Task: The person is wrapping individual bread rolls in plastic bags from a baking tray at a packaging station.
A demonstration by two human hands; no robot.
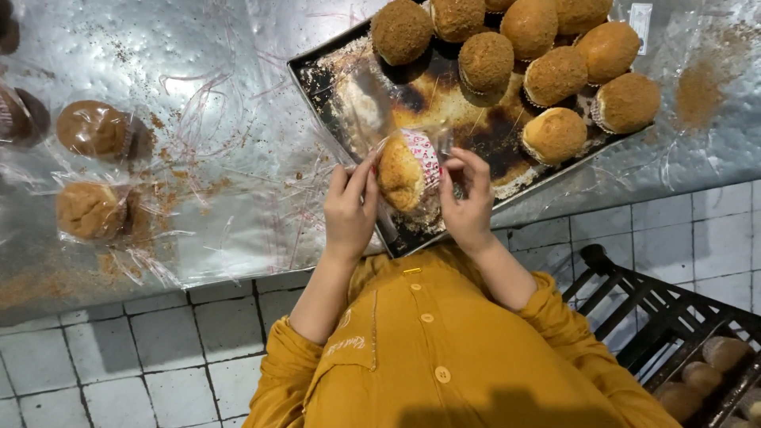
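A dark, burnt baking tray [333, 87] sits on a steel table [198, 47], carrying crumb-coated buns [555, 75] at its far end. Two bagged buns [91, 170] lie to the left among loose crumbs [697, 87]. A black crate [674, 317] stands on the tiled floor [158, 349].

Crumb-coated buns [507, 32] at tray's far end: cut by top edge. Wrapped cakes [20, 115] on bench: cropped at left edge. Black crate [674, 317] with rolls: cut off bottom right.
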